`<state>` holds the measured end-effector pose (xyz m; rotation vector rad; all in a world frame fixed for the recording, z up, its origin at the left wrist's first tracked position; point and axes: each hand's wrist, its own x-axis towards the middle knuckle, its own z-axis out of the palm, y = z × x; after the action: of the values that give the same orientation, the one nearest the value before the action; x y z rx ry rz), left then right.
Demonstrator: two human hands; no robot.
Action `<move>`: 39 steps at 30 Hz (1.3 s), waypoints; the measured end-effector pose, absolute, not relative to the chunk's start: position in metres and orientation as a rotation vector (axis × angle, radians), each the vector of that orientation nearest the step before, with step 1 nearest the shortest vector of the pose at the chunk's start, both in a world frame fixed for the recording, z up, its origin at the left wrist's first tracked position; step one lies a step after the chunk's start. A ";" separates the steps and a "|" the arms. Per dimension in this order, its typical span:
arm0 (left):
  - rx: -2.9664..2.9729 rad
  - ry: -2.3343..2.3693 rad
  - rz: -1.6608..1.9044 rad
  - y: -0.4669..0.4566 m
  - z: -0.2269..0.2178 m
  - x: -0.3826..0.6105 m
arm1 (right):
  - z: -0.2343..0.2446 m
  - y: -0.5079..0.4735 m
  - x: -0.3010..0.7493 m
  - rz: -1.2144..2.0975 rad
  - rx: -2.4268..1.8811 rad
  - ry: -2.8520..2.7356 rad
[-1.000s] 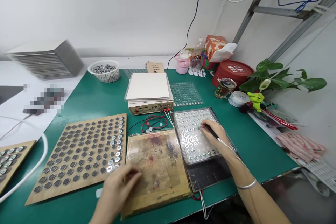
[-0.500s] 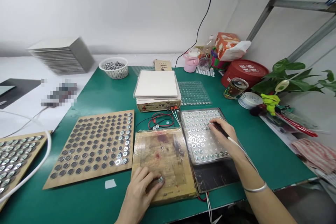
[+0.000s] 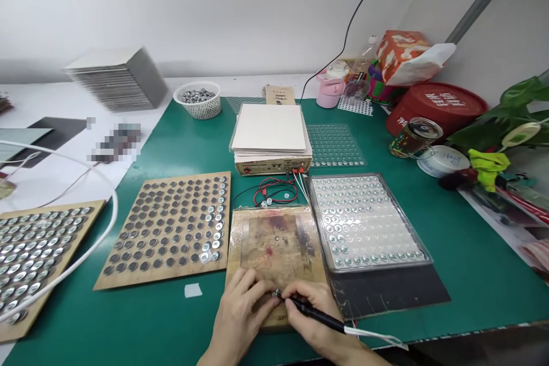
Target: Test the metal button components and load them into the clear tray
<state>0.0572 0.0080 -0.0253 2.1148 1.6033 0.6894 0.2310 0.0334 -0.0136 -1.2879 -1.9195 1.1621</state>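
My left hand (image 3: 240, 311) rests on the near end of a stained wooden block (image 3: 274, 251), fingertips pinching a small round metal part (image 3: 277, 293). My right hand (image 3: 311, 311) grips a black pen-like probe (image 3: 315, 313) with a white wire, its tip touching that part. Right of the block lies a clear plastic tray (image 3: 364, 220) filled with small shiny round parts. Left of it a brown perforated board (image 3: 171, 229) holds rows of dark and shiny discs.
A tester box (image 3: 272, 164) under stacked white sheets stands behind the block, red leads (image 3: 274, 190) trailing from it. A white basket (image 3: 198, 102) of metal parts, a second board (image 3: 30, 257), an empty clear tray (image 3: 334, 146), a red tin (image 3: 433, 111), cup and plant crowd the edges.
My right hand left the clear tray and brought the probe across to the part on the wooden block. My left hand settled on that part. The view shifted left and downward.
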 end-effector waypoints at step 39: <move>1.604 2.250 0.414 0.114 -0.007 -0.071 | -0.001 0.164 0.385 0.038 -1.548 -1.953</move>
<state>-0.0713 0.1142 -0.0069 1.6038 2.2503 0.4137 0.3853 0.1642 -0.0009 -1.5477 -1.9533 0.0378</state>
